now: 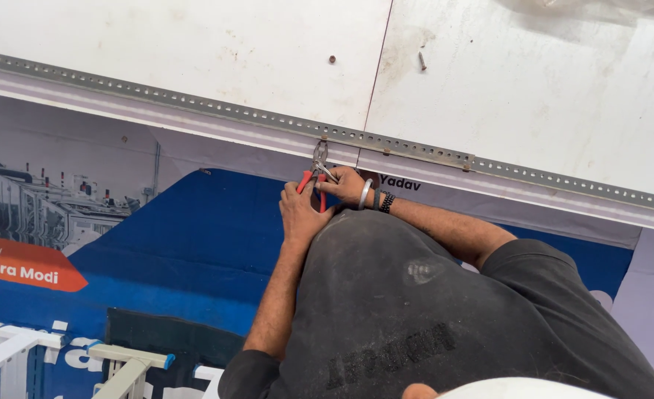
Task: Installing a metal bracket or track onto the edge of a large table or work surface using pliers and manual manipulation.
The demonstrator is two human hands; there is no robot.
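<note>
Pretty much dead centre of the frame: red-handled pliers, steel jaws pointing up and closed right at the lower edge of the perforated metal strip running diagonally from upper left down to the right edge. Left hand just below, wrapped round the red handles, fingers curled tight on the grip. Right hand coming in from the right, fingers pinched up near the head of the pliers, touching the tool, though whether gripping the pliers or something tiny beside them, can't tell from here. Silver bangle and a dark beaded bracelet on that right wrist, side by side. Small clips or brackets on the strip at centre and a bit further right, too small to make out properly. Above the strip, two white boards meeting at a seam in the upper middle, with a lone screw sticking out upper right and a small dark hole or screw head just left of the seam. Below the strip, a big blue printed banner filling the left and middle. Dark grey t-shirt taking up the lower right. White ladder rails with blue end caps poking in at the bottom left corner.
</note>
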